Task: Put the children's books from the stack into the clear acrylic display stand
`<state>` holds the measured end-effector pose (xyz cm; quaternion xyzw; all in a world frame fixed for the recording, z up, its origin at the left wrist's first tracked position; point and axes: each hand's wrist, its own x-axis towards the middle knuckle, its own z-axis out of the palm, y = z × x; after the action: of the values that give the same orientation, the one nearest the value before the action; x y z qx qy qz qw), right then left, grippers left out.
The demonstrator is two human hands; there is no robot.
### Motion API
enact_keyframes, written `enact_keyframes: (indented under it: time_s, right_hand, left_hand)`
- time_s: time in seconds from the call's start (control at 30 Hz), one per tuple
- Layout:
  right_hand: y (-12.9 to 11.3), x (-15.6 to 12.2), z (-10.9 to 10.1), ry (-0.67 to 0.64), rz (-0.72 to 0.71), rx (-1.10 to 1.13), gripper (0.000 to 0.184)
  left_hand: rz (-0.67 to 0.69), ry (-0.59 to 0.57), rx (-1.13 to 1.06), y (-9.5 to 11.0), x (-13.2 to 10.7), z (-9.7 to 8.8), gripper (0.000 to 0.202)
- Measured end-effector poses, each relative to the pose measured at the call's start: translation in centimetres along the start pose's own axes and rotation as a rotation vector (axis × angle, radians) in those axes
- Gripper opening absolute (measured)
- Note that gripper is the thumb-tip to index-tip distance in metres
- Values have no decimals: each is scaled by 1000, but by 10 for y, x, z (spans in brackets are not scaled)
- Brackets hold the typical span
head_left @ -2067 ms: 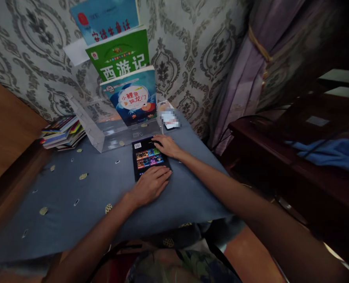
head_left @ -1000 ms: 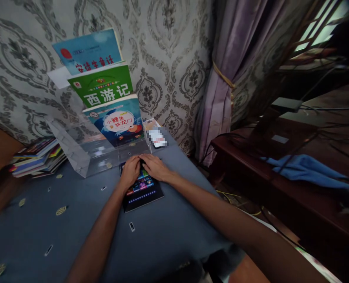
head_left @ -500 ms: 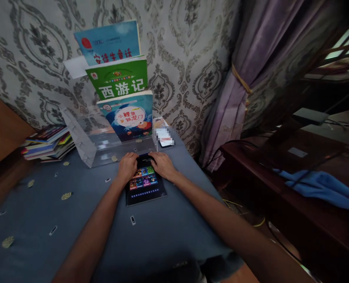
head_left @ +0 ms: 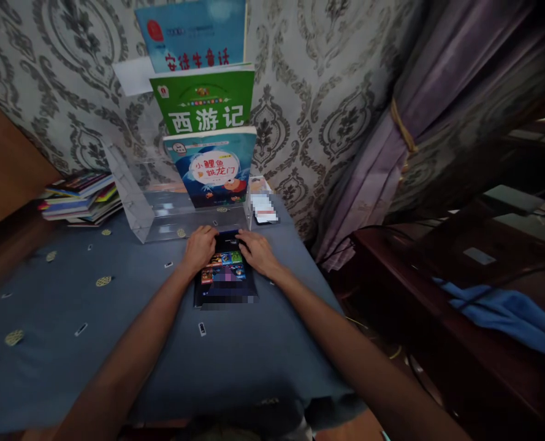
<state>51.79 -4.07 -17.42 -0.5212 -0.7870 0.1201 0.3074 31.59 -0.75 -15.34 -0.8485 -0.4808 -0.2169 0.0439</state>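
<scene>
A thin black book [head_left: 224,291] with rows of small coloured pictures lies on the blue-grey tablecloth; part of its cover is blurred out. My left hand [head_left: 200,250] grips its upper left edge with curled fingers. At the upper right edge, my right hand [head_left: 256,251] holds it between thumb and fingers. Just beyond the hands stands a clear stepped rack [head_left: 162,228]. Three books lean in it: a blue one with a fish [head_left: 214,171] in front, a green one [head_left: 203,95] in the middle, and a light blue one [head_left: 194,37] at the back.
A stack of books [head_left: 81,199] lies at the table's left back. Right of the rack is a phone-like object [head_left: 263,211], partly blurred. Purple curtain [head_left: 368,165] and a dark red cabinet [head_left: 392,294] with cables and a blue cloth [head_left: 497,306] are on the right.
The view has shifted a little, so the rack and books sit higher and further right. Both hands stay at the black book's far end, with a dark blue strip now showing between them.
</scene>
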Motion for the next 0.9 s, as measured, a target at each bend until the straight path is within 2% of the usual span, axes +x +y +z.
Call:
enact_keyframes:
  time_s: [0.2,0.47,0.57,0.9]
  right_hand:
    - [-9,-28,-5,-26,-24,-36,36]
    - [-31,-102,-23,-9,-124,28,38]
    - [-41,-122,-28,-19,-132,-2,37]
    - [-61,-142,-31,-18,-160,-54,41]
  left_hand:
    - [-4,-3,-14,-1,0,1,31]
    - [-13,0,-45,-2,0,1,30]
    - [-25,-1,-45,-1,0,2,29]
    - [33,1,-101,3,-3,6,31]
